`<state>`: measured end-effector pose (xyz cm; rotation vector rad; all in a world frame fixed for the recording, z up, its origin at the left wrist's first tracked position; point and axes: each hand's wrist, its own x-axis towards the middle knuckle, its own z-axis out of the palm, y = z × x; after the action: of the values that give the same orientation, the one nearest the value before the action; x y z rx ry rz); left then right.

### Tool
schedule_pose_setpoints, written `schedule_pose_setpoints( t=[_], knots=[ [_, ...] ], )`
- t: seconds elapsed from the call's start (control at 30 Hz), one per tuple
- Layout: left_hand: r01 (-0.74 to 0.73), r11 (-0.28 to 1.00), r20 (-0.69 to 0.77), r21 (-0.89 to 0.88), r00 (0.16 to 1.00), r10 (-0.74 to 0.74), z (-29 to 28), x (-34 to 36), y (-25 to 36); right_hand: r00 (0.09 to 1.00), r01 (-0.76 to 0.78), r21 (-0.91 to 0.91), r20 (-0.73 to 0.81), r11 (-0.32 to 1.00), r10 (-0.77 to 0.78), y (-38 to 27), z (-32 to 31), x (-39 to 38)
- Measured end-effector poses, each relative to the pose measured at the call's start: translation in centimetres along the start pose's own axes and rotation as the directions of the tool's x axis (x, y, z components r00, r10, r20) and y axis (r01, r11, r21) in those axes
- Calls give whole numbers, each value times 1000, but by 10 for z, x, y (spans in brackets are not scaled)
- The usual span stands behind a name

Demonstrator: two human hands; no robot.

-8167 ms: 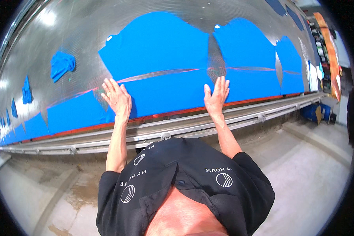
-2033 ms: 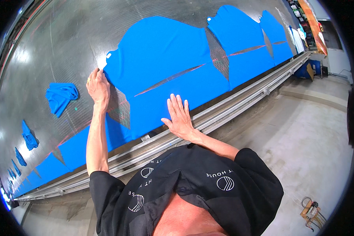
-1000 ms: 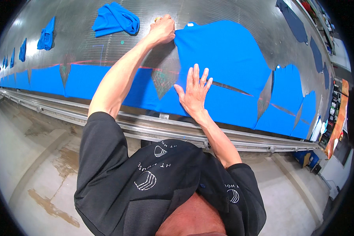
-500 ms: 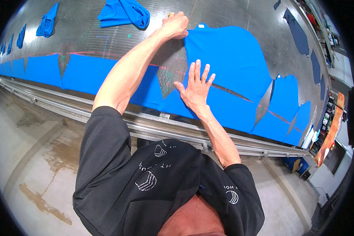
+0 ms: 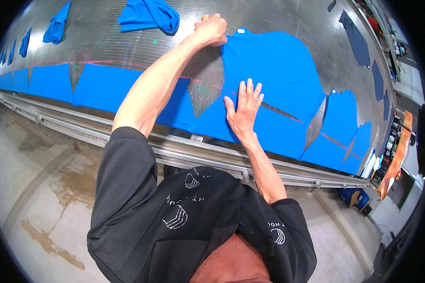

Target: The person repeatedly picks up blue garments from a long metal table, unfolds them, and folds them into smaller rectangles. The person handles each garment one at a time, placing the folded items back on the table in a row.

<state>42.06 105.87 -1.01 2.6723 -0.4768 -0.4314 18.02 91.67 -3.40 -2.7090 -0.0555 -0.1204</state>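
Note:
At the far side of a dark table, my left hand (image 5: 211,31) is closed at the upper left corner of a large curved blue fabric panel (image 5: 278,63); its fingertips are partly hidden. A small white tag (image 5: 241,30) sits on the panel's far edge, just right of that hand. My right hand (image 5: 244,112) lies flat with fingers apart, over the seam between this panel and the blue fabric strip (image 5: 274,134) along the near edge. To the left of the right hand, a dark diamond-shaped gap (image 5: 206,94) with coloured marks shows the table surface.
A metal rail (image 5: 212,158) runs along the near edge of the table (image 5: 97,40). Folded blue fabric pieces (image 5: 148,16) lie at the far left, and dark fabric pieces (image 5: 354,37) at the far right. More blue panels (image 5: 340,113) continue to the right.
My right hand has slid a little to the right and toward me across the blue fabric. The left hand stays at the panel's corner.

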Motion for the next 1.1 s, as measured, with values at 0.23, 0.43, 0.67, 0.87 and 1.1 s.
schedule_pose_setpoints(
  t=[0.23, 0.43, 0.67, 0.87, 1.1],
  knots=[
    [-50, 997, 13, -55, 999, 51, -7, 5, 4, 990, 41, -107, 135, 993, -27, -10, 10, -1],
    [-146, 989, -99, -27, 985, 143, -3, 1, 1, 992, 53, -105, 116, 993, -41, -8, 10, -3],
    [-179, 963, -239, 203, 944, 226, 20, 2, -7, 997, 63, 17, 49, 998, -64, 3, -4, -15],
    [-180, 923, -145, 340, 960, 241, 22, 9, -12, 988, 5, 106, -153, 994, 11, 38, -41, -58],
    [-84, 934, -124, 348, 983, 134, 19, 4, 2, 753, -337, 136, -555, 932, 354, 215, -129, -66]
  ],
)
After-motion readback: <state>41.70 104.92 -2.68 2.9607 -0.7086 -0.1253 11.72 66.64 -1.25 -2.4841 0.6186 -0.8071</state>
